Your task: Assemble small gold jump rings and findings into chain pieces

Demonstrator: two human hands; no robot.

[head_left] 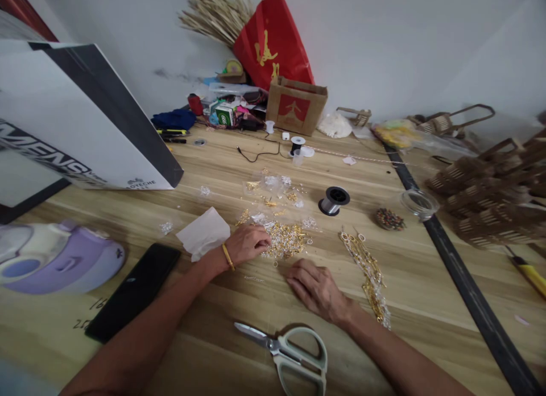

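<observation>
My left hand (251,242), with a yellow bracelet (228,257) at its wrist, touches the left edge of a pile of gold and silver beads (288,239). Its fingers are curled together, and anything between them is too small to make out. Just below the pile, my right hand (314,288) rests on the wooden table with its fingers bent and pressed together; their tips are hidden. A short chain (253,279) lies between the hands. Nearer to me are scissors (294,353) with pale handles. Finished-looking gold and silver strands (367,265) lie to the right.
A black phone (134,291), white paper (205,234) and a large box (98,117) are at left. Behind the pile stand a wire spool (334,201) and a paper bag (296,106). A glass jar lid (420,204) and brown baskets (490,197) are at right.
</observation>
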